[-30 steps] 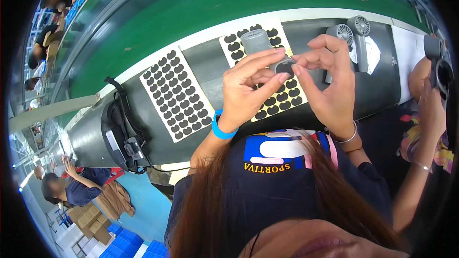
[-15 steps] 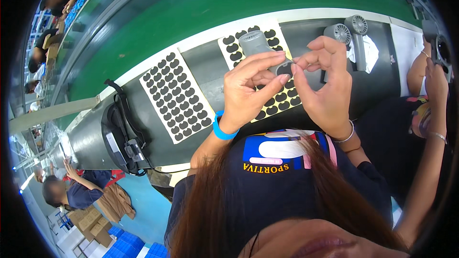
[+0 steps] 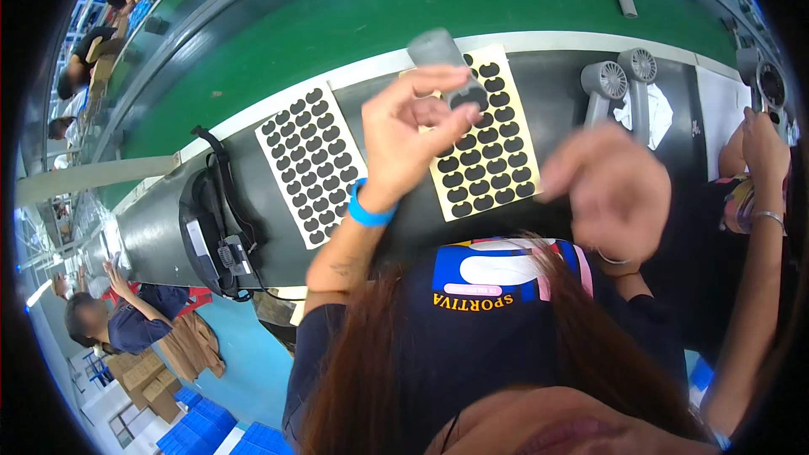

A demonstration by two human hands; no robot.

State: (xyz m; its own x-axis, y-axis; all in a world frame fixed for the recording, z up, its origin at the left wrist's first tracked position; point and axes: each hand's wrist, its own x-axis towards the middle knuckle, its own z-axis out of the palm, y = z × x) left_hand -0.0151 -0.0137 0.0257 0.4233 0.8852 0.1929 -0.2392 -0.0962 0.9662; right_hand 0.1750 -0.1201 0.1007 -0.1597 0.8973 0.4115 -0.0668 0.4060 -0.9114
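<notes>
A grey handheld fan (image 3: 436, 50), slightly blurred, is held tilted in my left hand (image 3: 400, 135), its round head pointing away from me. Thumb and fingers pinch the handle near its near end, where a dark patch shows. Below lies a pale yellow sheet (image 3: 447, 213) with rows of black notched oval stickers. My right hand (image 3: 619, 194) is apart from the fan, over the table right of that sheet. Motion smears its fingers, so whether it holds anything is unclear. Another sticker sheet (image 3: 308, 244) lies left of my left hand.
Two grey fans (image 3: 603, 82) rest at the right beside white crumpled wrapping (image 3: 660, 120). A black strapped bag (image 3: 202, 232) with a small device lies at left. Beyond the table runs a green conveyor belt (image 3: 337, 29). A co-worker's hand (image 3: 765, 147) holds a fan at far right.
My right hand has left the fan's handle and moved right and toward me. My left hand has shifted left with the fan, uncovering more of the yellow sheet.
</notes>
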